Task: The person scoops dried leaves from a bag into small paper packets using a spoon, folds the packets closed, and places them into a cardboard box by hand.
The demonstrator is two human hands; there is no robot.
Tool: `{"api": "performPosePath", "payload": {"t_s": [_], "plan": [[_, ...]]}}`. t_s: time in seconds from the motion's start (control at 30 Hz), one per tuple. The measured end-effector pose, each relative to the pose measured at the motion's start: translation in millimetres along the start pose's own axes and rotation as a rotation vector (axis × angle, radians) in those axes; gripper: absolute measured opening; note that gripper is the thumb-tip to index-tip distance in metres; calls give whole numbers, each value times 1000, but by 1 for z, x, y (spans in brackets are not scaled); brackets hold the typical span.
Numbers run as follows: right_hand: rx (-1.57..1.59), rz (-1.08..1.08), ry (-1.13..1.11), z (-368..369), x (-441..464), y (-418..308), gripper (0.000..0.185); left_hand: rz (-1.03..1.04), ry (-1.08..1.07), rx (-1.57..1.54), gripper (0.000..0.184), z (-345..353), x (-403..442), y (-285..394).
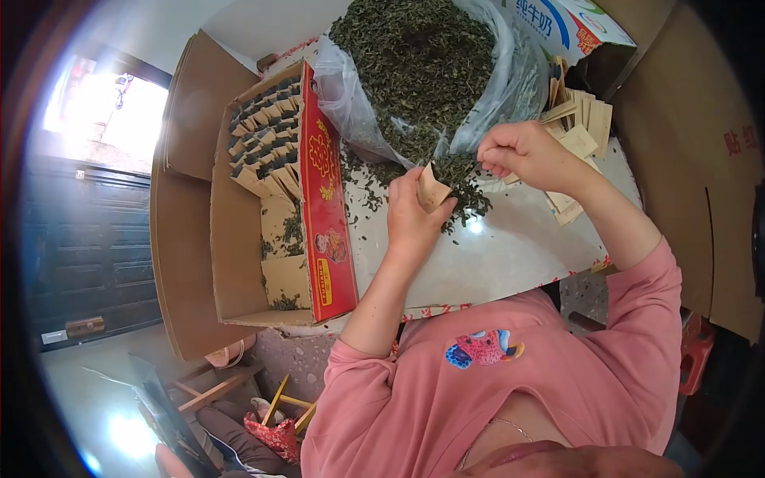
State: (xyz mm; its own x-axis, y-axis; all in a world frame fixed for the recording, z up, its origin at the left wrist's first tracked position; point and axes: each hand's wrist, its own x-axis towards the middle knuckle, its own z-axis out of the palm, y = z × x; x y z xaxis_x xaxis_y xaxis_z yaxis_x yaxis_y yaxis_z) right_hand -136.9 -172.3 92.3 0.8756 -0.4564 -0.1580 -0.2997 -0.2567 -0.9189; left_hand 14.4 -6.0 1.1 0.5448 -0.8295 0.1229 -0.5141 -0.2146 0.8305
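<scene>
My left hand is closed around a small tan paper packet, its mouth tilted up and toward the leaves. To the right, my right hand has its fingers curled together just above loose dried leaves; what they pinch, if anything, is too small to make out. Behind both hands stands a large clear plastic bag, open and heaped with dark green dried leaves. Some of the leaves lie spilled on the white tabletop beneath my fingers.
An open cardboard box with a red side stands at left, holding rows of packets and scattered leaves. More flat paper packets lie piled at right. A milk carton box is behind them. Another person's legs show at lower left.
</scene>
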Motion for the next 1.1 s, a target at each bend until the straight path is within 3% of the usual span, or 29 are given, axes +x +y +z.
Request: {"api": "performPosePath", "payload": {"t_s": [0.03,0.1,0.13,0.2,0.5,0.63,0.73,0.8,1.03,1.1], "plan": [[0,1,0,2,0,-3,12,3,4,40,64,1,-1,1],[-462,-364,45,7,1,-9,6,-3,4,31,64,3,-3,2],[-462,-364,46,10,0,-10,6,-8,5,23,64,4,-4,3],[-807,-531,41,16,-3,-13,7,-2,12,22,64,6,-5,1],[-993,-724,80,33,-20,-25,13,-7,35,-22,65,11,-11,-8],[-961,-730,121,26,-18,-24,13,5,46,-25,64,10,-11,-9],[-850,-633,319,13,-3,-18,9,-15,35,-34,64,9,-12,-8],[-619,-280,464,6,10,-14,9,-11,36,-40,64,9,-12,-9],[-720,-166,567,3,66,19,14,-29,30,-45,63,9,-11,-10],[-525,-99,610,11,81,24,14,-33,30,-62,63,9,-10,-10]]}}
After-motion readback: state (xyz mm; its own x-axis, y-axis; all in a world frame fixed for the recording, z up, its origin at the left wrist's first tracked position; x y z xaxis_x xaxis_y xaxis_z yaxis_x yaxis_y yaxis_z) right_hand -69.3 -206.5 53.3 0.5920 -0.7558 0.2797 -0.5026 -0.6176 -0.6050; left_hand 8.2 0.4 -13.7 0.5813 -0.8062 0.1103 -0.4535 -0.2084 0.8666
